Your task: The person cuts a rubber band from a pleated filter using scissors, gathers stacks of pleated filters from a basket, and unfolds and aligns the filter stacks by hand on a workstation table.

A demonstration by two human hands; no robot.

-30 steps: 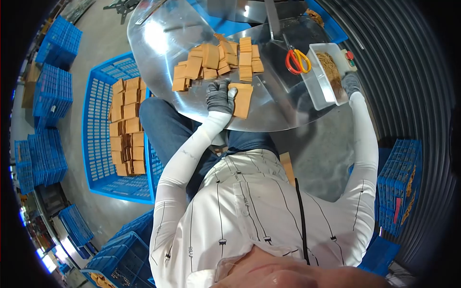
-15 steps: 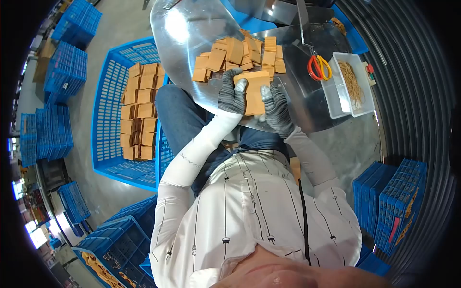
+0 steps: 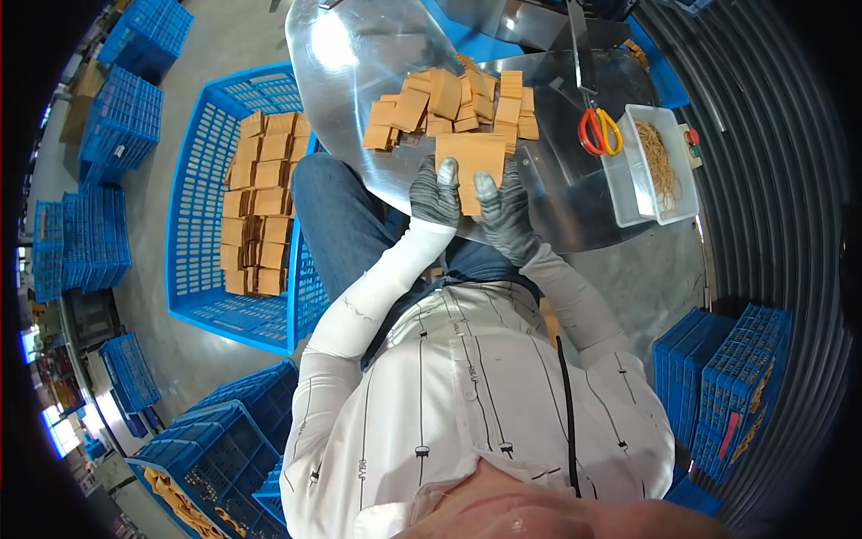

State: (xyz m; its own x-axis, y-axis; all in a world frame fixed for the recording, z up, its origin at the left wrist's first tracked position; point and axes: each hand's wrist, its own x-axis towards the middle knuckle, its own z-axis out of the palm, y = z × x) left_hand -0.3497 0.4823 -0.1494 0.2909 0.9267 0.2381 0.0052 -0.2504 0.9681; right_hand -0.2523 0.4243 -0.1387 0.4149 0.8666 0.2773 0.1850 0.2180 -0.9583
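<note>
Between my two gloved hands is a stack of tan rectangular pieces (image 3: 470,162). My left hand (image 3: 435,190) grips its left side, with the thumb on the front face. On the other side my right hand (image 3: 507,211) closes round the lower right edge, thumb also on the front. Both gloves are grey with pale fingertips; the fingers behind the stack are hidden. Just beyond the stack, a loose pile of similar tan pieces (image 3: 444,94) lies on the shiny metal table (image 3: 350,117).
Scissors (image 3: 600,131) with red and yellow handles lie to the right, beside a white plastic bin (image 3: 628,190) of tan bands (image 3: 660,162). At left stands a blue crate (image 3: 193,242) holding rows of tan bundles (image 3: 260,207). More blue crates (image 3: 718,386) are stacked around.
The stack now stands with its front face turned more squarely to me, and both thumbs lie across it. My right hand has shifted slightly left and down along the edge.
</note>
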